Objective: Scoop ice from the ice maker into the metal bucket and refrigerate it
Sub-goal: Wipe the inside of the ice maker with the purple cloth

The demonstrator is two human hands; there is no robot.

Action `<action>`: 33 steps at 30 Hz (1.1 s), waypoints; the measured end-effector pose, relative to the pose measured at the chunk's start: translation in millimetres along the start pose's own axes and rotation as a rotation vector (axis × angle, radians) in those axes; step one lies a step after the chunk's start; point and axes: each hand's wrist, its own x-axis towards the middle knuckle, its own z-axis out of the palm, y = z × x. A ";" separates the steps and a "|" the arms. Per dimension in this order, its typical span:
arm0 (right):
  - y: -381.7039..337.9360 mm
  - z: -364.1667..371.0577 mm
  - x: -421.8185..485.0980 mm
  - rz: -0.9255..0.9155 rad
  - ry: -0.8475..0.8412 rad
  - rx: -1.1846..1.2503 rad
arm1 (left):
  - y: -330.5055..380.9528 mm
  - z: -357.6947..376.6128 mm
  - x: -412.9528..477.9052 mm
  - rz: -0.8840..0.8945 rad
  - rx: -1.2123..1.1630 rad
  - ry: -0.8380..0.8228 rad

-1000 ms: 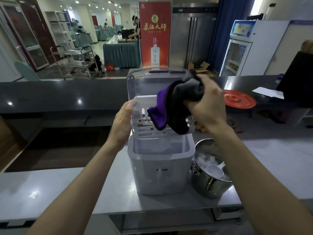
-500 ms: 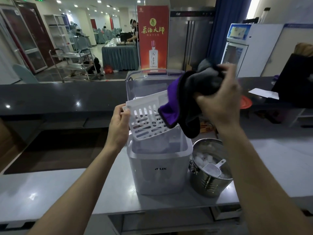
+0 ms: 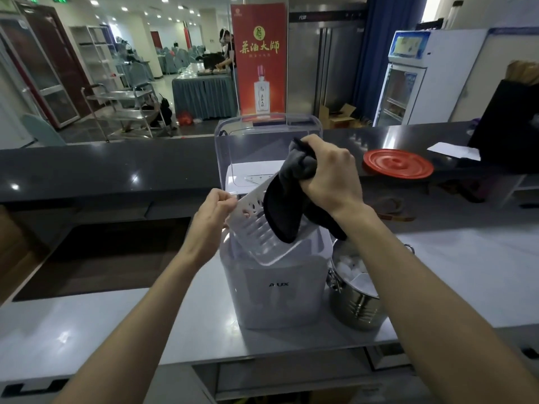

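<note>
The ice maker (image 3: 277, 290) is pale grey-white with dark lettering, its lid (image 3: 267, 141) clear. The slotted basket (image 3: 256, 225) is white. The cloth (image 3: 287, 199) is dark grey. The metal bucket (image 3: 357, 307) is shiny silver, the table (image 3: 116, 325) light grey, the round lid (image 3: 398, 167) red with ringed ridges.

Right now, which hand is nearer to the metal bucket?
Right. The right hand, gripping the dark cloth, is above the metal bucket; the left hand is across the ice maker.

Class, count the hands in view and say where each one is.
2. The left hand grips the white basket over the ice maker; the right hand holds a dark cloth against it.
</note>
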 end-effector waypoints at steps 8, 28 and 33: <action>-41.7 -9.5 20.4 -0.363 -0.070 -0.020 | 47.0 -11.8 29.6 0.071 0.325 -0.336; -10.8 -25.1 -24.8 0.383 0.440 0.403 | 3.2 1.3 36.1 0.111 0.092 0.049; -19.2 -27.9 -27.2 0.423 0.192 0.353 | 2.3 6.8 26.7 0.083 0.063 0.133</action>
